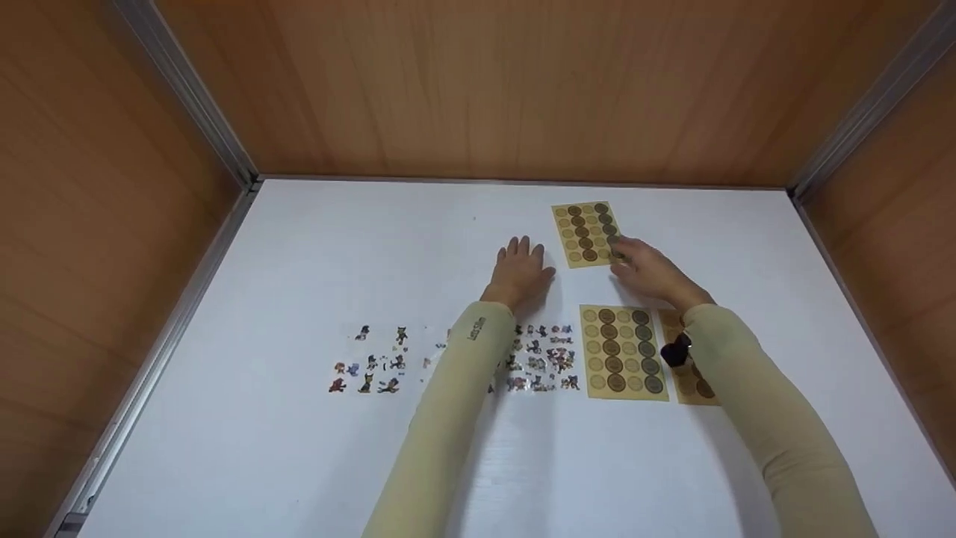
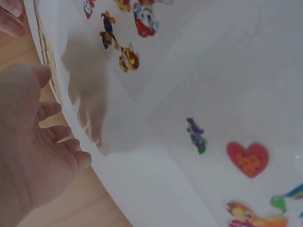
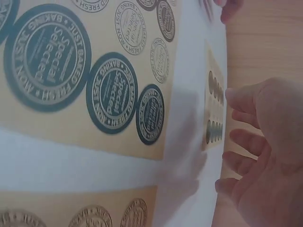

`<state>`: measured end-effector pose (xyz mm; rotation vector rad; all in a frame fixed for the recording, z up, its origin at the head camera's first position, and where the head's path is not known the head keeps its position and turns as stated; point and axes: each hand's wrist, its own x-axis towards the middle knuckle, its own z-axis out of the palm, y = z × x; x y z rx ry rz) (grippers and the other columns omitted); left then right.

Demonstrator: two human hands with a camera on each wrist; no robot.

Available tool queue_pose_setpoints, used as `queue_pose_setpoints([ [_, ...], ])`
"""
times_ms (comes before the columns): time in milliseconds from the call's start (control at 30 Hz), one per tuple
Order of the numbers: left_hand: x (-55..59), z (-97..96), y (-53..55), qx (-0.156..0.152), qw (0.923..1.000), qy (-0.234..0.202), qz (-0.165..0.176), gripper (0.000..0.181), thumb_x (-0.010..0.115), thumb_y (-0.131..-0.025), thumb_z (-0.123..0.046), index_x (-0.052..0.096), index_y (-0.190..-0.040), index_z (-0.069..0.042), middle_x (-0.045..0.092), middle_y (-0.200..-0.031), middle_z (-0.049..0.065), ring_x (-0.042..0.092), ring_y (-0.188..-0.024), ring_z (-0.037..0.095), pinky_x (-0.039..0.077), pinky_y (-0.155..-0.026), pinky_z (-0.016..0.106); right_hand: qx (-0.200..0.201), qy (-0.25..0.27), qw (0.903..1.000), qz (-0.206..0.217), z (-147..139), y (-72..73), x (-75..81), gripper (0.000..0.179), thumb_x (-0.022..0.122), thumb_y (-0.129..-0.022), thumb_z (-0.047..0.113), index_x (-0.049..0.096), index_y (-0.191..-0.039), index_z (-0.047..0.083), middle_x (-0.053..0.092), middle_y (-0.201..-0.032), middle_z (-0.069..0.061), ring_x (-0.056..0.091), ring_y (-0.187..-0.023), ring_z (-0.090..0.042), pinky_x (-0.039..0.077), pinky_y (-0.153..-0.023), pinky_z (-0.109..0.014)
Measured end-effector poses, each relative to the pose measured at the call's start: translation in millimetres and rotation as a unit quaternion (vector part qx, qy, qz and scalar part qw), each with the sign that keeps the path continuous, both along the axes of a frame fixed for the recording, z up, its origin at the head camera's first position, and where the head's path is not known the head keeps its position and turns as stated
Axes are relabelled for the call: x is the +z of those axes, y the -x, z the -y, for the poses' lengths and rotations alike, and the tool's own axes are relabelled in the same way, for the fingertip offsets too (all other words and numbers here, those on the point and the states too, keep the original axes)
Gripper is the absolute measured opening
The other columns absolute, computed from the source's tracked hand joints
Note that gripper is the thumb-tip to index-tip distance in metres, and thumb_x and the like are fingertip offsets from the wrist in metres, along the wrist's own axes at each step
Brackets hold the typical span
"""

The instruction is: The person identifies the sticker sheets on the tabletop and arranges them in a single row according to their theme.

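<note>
A tan sheet of round stickers [image 1: 582, 233] lies on the white table toward the back. My right hand [image 1: 646, 270] is at that sheet's lower right edge, its fingertips overlapping the edge in the head view. In the right wrist view the fingers [image 3: 248, 142] are spread and loosely bent, with no object visible between them. Left of the sheet is my left hand [image 1: 520, 273], palm down with fingers extended, holding nothing. The left wrist view shows its fingers [image 2: 57, 132] relaxed above the table, a shadow beside them.
A second tan sticker sheet [image 1: 624, 351] lies nearer, and a third [image 1: 686, 385] is partly under my right forearm. Clear sheets of cartoon stickers [image 1: 377, 362] lie to the left, partly covered by my left sleeve [image 1: 455, 388]. Wooden walls [image 1: 478, 90] enclose the table's back and sides.
</note>
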<state>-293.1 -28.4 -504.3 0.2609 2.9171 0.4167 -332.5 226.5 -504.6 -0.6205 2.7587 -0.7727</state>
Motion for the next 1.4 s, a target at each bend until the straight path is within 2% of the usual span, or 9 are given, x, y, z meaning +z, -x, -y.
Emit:
queue_pose_setpoints([
  [367,-5.9,-7.0,2.5,0.024,0.9986,-0.035,0.033,0.067,0.035,-0.109,-0.045,0.018,-0.163,-0.011,0.006,-0.170,0.014,0.001,-0.156,0.029,0.003,-0.125,0.045,-0.018,0.032,0.9991,0.021,21,12.3,-7.7,0.061,0.050,-0.106,0.018,0.026,-0.157,-0.006,0.025,-0.161,-0.030,0.022,-0.150,-0.044,0.018,-0.123,-0.053],
  [600,-9.2,-12.1,0.8,0.026,0.9984,-0.040,0.032,0.066,0.035,-0.109,-0.045,0.018,-0.163,-0.011,0.005,-0.170,0.013,0.000,-0.156,0.028,0.002,-0.125,0.043,0.001,-0.013,0.9996,0.024,30,8.1,-15.6,0.058,0.047,-0.107,0.021,0.030,-0.156,-0.005,0.019,-0.164,-0.027,0.014,-0.152,-0.044,0.013,-0.124,-0.052],
  [767,-7.0,-14.9,1.2,0.027,0.9991,-0.029,0.015,0.065,0.035,-0.109,-0.044,0.021,-0.162,-0.008,0.010,-0.169,0.015,0.004,-0.155,0.030,0.004,-0.125,0.045,0.005,-0.027,0.9996,-0.003,33,3.7,-14.2,0.050,0.048,-0.106,0.018,0.043,-0.151,-0.004,0.033,-0.159,-0.024,0.026,-0.148,-0.044,0.019,-0.122,-0.054],
  [967,-2.6,-17.0,2.3,0.029,0.9986,-0.038,0.023,0.066,0.035,-0.109,-0.044,0.022,-0.161,-0.006,0.012,-0.169,0.015,0.007,-0.155,0.029,0.005,-0.125,0.044,0.020,-0.002,0.9991,-0.037,38,-0.7,-9.1,0.035,0.059,-0.101,0.009,0.065,-0.134,0.002,0.060,-0.132,-0.019,0.050,-0.119,-0.037,0.042,-0.103,-0.051],
  [1067,-3.0,-17.6,4.3,0.028,0.9989,-0.025,0.028,0.068,0.035,-0.109,-0.045,0.021,-0.161,-0.004,0.012,-0.169,0.016,0.007,-0.155,0.029,0.006,-0.125,0.044,0.044,0.016,0.9976,-0.051,44,-3.0,-7.4,0.030,0.063,-0.099,0.005,0.070,-0.128,0.002,0.067,-0.107,-0.015,0.053,-0.095,-0.028,0.044,-0.084,-0.043],
  [1167,-3.6,-18.5,7.8,0.029,0.9989,-0.009,0.037,0.071,0.036,-0.108,-0.049,0.018,-0.162,-0.005,0.010,-0.169,0.014,0.006,-0.155,0.027,0.006,-0.126,0.043,0.070,0.030,0.9957,-0.052,46,-2.8,-5.1,0.029,0.064,-0.098,0.002,0.072,-0.126,0.003,0.065,-0.092,-0.013,0.051,-0.082,-0.025,0.041,-0.075,-0.040],
  [1233,-2.4,-19.0,8.9,0.027,0.9988,-0.004,0.041,0.073,0.036,-0.108,-0.050,0.018,-0.162,-0.006,0.010,-0.169,0.013,0.006,-0.156,0.026,0.006,-0.126,0.042,0.083,0.034,0.9950,-0.045,43,0.0,-4.3,0.032,0.065,-0.096,0.001,0.069,-0.129,0.002,0.065,-0.098,-0.015,0.056,-0.087,-0.027,0.046,-0.078,-0.040],
  [1300,-0.4,-17.7,8.5,0.024,0.9989,-0.003,0.040,0.070,0.036,-0.109,-0.047,0.018,-0.162,-0.006,0.010,-0.169,0.011,0.006,-0.156,0.025,0.006,-0.126,0.041,0.082,0.029,0.9957,-0.031,38,3.7,-3.7,0.039,0.067,-0.096,0.004,0.064,-0.134,0.000,0.063,-0.117,-0.022,0.058,-0.107,-0.036,0.048,-0.094,-0.047],
  [1400,0.9,-16.3,7.2,0.023,0.9988,0.000,0.044,0.066,0.036,-0.110,-0.043,0.018,-0.162,-0.007,0.010,-0.170,0.010,0.006,-0.156,0.024,0.006,-0.125,0.039,0.055,0.007,0.9983,0.019,31,7.1,-5.2,0.059,0.067,-0.099,0.019,0.046,-0.150,0.000,0.039,-0.156,-0.023,0.033,-0.144,-0.043,0.027,-0.118,-0.056],
])
